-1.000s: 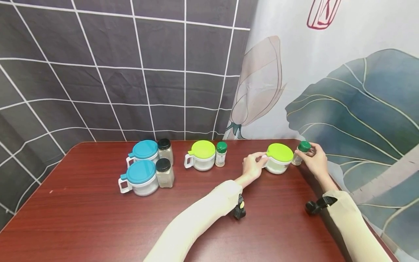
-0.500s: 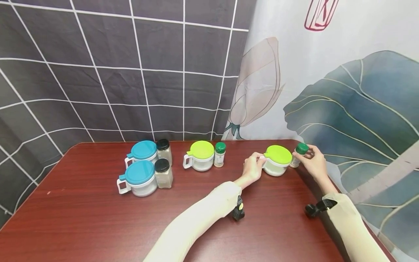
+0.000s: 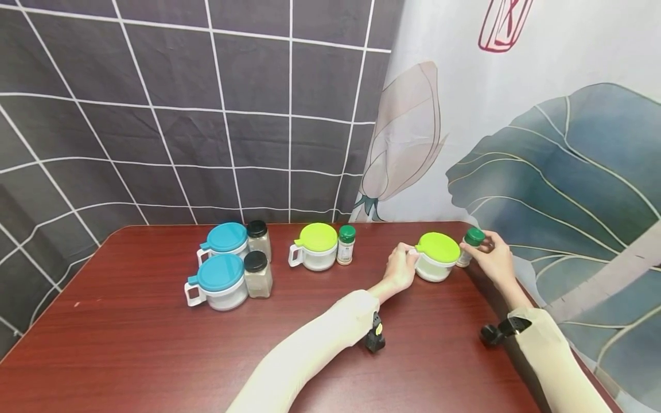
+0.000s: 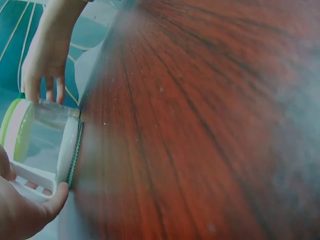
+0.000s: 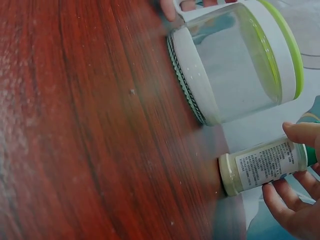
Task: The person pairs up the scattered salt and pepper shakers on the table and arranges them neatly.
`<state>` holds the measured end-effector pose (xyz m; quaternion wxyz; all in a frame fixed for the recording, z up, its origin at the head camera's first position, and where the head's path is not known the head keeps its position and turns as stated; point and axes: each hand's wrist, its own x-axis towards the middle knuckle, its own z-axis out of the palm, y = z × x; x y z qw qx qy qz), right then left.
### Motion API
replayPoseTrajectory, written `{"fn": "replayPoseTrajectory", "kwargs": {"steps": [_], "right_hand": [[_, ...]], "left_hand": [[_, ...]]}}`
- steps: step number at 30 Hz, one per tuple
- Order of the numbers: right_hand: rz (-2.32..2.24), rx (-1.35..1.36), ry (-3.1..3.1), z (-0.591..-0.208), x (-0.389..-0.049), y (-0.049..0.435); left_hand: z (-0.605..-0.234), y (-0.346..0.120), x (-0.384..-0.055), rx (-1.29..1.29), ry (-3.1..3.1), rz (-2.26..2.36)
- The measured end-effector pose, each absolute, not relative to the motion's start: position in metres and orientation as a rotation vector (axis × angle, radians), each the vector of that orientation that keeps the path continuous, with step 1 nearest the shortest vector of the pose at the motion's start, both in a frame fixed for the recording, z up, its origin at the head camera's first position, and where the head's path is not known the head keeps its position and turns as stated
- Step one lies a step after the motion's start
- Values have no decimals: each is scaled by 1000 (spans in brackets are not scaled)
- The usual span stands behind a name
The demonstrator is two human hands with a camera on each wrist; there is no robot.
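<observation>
In the head view my left hand (image 3: 400, 269) grips the white handle of a clear seasoning jar (image 3: 434, 269) with a lime-green lid. The left wrist view shows fingers and thumb around that handle (image 4: 34, 174). My right hand (image 3: 497, 261) holds a small green-capped spice bottle (image 3: 463, 258) just right of the jar. Thumb and fingers pinch the bottle near its cap in the right wrist view, where its printed label (image 5: 267, 164) faces the camera. Both containers stand upright, close together, near the table's back right corner.
Left of the hands stand another lime-lidded jar (image 3: 318, 246) and a green-capped bottle (image 3: 345, 250). Farther left are two blue-lidded jars (image 3: 221, 281) (image 3: 227, 238) and two black-lidded square shakers (image 3: 258, 275) (image 3: 259, 238). Curtains hang behind the reddish-brown table (image 3: 155, 344).
The held jar and bottle have shifted slightly toward me, and the bottle a little left, closer to the jar. Both hands keep their grips. The other containers stay in place.
</observation>
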<state>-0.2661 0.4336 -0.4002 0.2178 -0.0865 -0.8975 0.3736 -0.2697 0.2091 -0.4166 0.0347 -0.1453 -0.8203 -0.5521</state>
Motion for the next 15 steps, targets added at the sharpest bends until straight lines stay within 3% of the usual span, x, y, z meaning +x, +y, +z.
{"fn": "replayPoseTrajectory", "kwargs": {"steps": [15], "right_hand": [[1023, -209, -2485, -398, -263, 431]], "left_hand": [[-414, 209, -266, -377, -2503, -1657]]}}
